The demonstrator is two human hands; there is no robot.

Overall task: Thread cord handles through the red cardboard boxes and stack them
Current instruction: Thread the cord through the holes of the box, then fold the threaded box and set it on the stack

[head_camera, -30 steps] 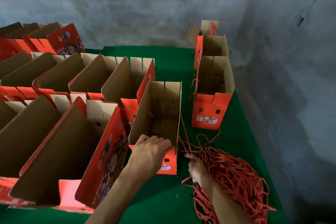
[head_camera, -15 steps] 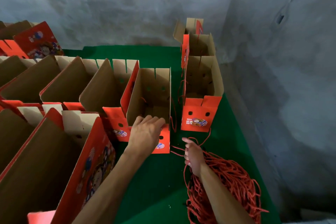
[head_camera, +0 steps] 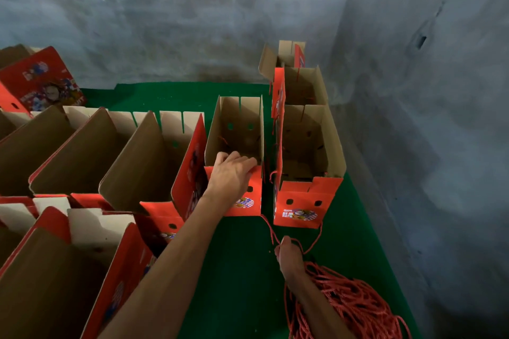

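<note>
Your left hand [head_camera: 232,173] grips the near rim of the open red box [head_camera: 237,157], mid-desk beside the threaded row [head_camera: 305,146] on the right. Right hand [head_camera: 287,256] pinches a red cord [head_camera: 271,231] by the near cord pile [head_camera: 349,303]. Few done; many unthreaded boxes [head_camera: 82,157] on the left.

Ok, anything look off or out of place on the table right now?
Nothing damaged or spilled. The cord pile is a loose tangle at the table's near right edge, with strands hanging over it. The left hand grips the open box beside the threaded row; the right hand pinches a cord.
</note>
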